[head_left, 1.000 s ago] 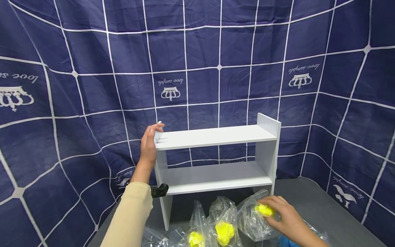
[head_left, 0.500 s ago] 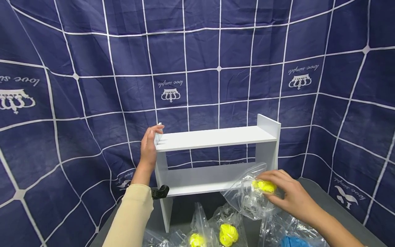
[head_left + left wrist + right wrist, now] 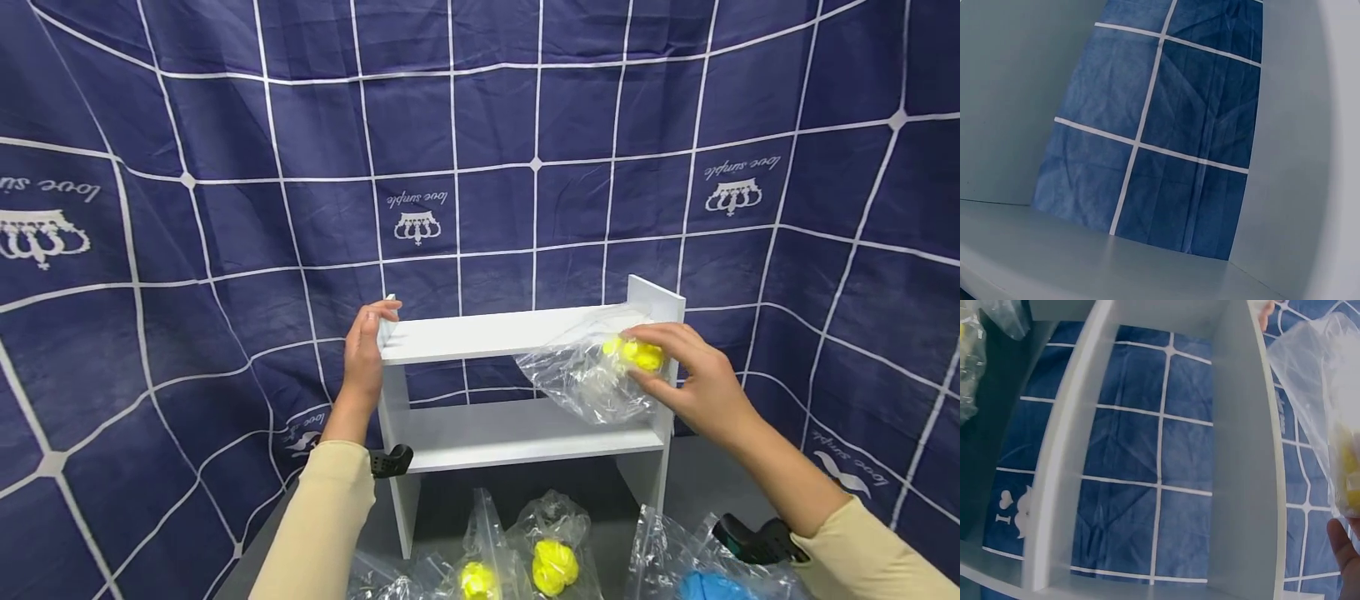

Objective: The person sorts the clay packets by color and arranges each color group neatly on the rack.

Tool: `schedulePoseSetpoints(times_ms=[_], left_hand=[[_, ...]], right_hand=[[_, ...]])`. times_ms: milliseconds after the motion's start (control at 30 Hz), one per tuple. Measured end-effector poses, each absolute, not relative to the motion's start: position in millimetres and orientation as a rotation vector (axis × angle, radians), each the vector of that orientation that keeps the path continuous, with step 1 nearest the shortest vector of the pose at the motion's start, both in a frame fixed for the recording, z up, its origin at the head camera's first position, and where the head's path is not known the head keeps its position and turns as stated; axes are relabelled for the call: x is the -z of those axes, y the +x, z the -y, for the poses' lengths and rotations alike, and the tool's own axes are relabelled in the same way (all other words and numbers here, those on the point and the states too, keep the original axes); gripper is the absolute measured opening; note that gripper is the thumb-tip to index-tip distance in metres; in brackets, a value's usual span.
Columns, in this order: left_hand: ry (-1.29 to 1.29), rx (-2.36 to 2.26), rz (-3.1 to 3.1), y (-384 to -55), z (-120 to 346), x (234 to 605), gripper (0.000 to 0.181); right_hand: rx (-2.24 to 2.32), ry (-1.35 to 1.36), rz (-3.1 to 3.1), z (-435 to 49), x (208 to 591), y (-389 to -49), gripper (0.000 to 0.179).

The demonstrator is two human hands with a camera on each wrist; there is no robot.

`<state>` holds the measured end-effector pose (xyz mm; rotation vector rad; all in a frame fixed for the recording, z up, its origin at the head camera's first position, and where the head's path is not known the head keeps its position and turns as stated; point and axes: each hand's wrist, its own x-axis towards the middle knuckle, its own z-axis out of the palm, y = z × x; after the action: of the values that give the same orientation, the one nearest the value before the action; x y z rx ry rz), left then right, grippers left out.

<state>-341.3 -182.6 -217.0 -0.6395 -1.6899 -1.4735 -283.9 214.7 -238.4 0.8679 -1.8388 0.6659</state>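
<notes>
My left hand grips the top of the left side panel of a small white two-tier shelf. Between the thumb and fingers of my right hand is a clear plastic bag with a bright yellow lump inside. The bag hangs in front of the right end of the upper board, overlapping its front edge in the head view. At the right border of the right wrist view, the bag shows beside my thumb. The left wrist view shows only the shelf's inside and the curtain behind.
Two clear bags with yellow lumps lie on the dark grey surface in front of the shelf. A bag with a blue item lies at the right. Blue checked curtain surrounds the back and sides.
My right hand has lifted the bag with the yellow lump from near the surface up to the upper board's height. The left hand has stayed on the side panel.
</notes>
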Motion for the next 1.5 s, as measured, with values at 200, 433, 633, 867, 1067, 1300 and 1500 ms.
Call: schedulePoseSetpoints(times_ms=[200,433,633,867,1067,1300,1500], left_hand=[[-0.647,1.453,1.687,-342.4,180.9,216.1,0.039],[-0.646,1.463,1.703,-341.3,181.2,216.7,0.04],[-0.642,1.469,1.696,-340.4,180.7,217.7,0.039],[-0.653,1.449,1.719,-339.9,179.8,218.7,0.039],[-0.663,1.453,1.702,-341.5,177.2,220.0,0.038],[-0.659,1.448,1.698,-339.4,179.3,221.5,0.038],[-0.663,1.46,1.709,-339.8,179.9,218.9,0.035]], right_hand=[[-0.629,0.697,1.897,-212.4,220.5,-302.0,0.046],[-0.655,0.555,1.979,-208.9,210.0,-326.8,0.041],[-0.681,0.501,2.102,-208.2,205.3,-348.3,0.042],[-0.615,0.427,2.25,-203.6,197.4,-361.8,0.044],[-0.583,0.329,2.346,-200.7,189.9,-364.9,0.044],[-0.561,0.309,2.385,-197.5,189.6,-365.1,0.045],[-0.606,0.311,2.39,-198.0,190.7,-359.6,0.05]])
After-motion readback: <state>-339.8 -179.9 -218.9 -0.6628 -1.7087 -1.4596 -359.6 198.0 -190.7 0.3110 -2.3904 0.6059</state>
